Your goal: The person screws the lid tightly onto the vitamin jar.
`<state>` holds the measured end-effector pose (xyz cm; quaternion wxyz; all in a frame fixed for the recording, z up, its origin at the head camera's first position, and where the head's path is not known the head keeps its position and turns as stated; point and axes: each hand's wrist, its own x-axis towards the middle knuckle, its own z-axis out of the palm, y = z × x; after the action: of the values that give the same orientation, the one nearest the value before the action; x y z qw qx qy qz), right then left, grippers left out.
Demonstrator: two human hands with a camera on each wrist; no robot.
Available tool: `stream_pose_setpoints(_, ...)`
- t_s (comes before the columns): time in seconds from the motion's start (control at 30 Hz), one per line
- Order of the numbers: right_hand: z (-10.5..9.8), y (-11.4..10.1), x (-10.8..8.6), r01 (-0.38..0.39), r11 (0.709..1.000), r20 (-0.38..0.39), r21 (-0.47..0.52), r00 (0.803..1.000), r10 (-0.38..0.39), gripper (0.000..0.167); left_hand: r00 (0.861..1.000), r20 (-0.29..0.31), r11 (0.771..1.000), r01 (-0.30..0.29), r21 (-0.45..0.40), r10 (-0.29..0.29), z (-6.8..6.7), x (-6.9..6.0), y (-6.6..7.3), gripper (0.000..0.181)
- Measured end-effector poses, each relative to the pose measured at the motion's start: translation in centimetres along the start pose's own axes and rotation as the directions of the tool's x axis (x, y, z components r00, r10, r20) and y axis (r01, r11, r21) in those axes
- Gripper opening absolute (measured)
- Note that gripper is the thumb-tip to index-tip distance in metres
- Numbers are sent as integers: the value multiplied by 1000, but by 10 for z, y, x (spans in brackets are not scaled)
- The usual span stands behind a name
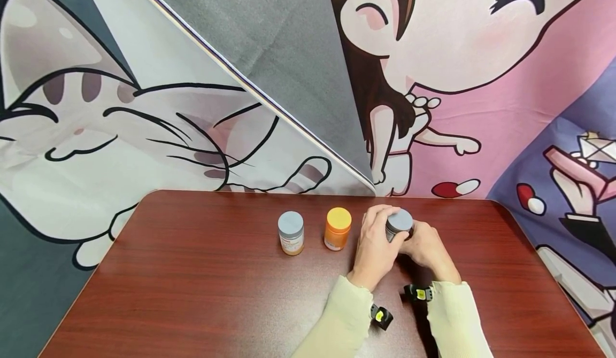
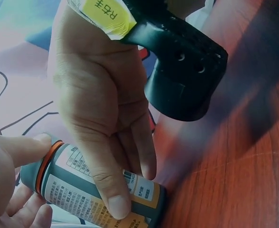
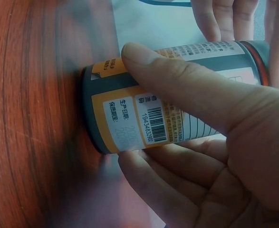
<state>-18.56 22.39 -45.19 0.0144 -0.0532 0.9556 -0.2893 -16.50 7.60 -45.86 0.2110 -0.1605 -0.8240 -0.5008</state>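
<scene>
A dark grey bottle [image 1: 400,223] with a grey-blue lid, an orange ring below it and a printed label stands between both hands near the table's back edge. My left hand [image 1: 377,248] grips the lid; in the left wrist view its fingers [image 2: 25,149] lie around the lid and ring. Lower down, my right hand [image 1: 427,247] holds the bottle's body. The right wrist view shows that thumb [image 3: 177,76] across the label, with the other fingers on the opposite side. The bottle's base is at the table surface; whether it touches cannot be told.
Left of the hands stand an orange bottle [image 1: 338,228] with a yellow-orange lid and a pale bottle [image 1: 291,232] with a grey-blue lid. The reddish-brown table [image 1: 202,283] ends at a cartoon-printed backdrop [image 1: 298,80]. Black camera mounts [image 1: 382,316] sit at both wrists.
</scene>
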Motion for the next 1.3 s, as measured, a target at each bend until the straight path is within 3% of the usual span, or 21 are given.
stream_pose_setpoints(0.3, 1, 0, 0, -1, 1000, -1, 5, 1000, 1, 46, 998, 46, 999, -49, 7, 49, -5, 2, -2, 40)
stream_pose_setpoints(0.53, 1, 0, 0, 9, 1000, -4, 8, 1000, -9, 47, 997, 75, 999, -34, -28, 36, -7, 3, -3, 40)
stream_pose_setpoints(0.77, 0, 1, 1, 12, 1000, -1, -4, 1000, -12, 39, 999, 44, 999, 28, -40, -26, -5, 2, -1, 53)
stream_pose_setpoints(0.97, 0, 0, 3, 13, 1000, 9, -13, 1000, -13, 33, 998, 10, 998, 60, -22, -60, -2, 1, 4, 54)
stream_pose_setpoints(1.3, 1, 0, 1, -2, 1000, 6, 4, 1000, 2, 40, 999, 9, 999, 34, 16, -34, -2, 0, 5, 46)
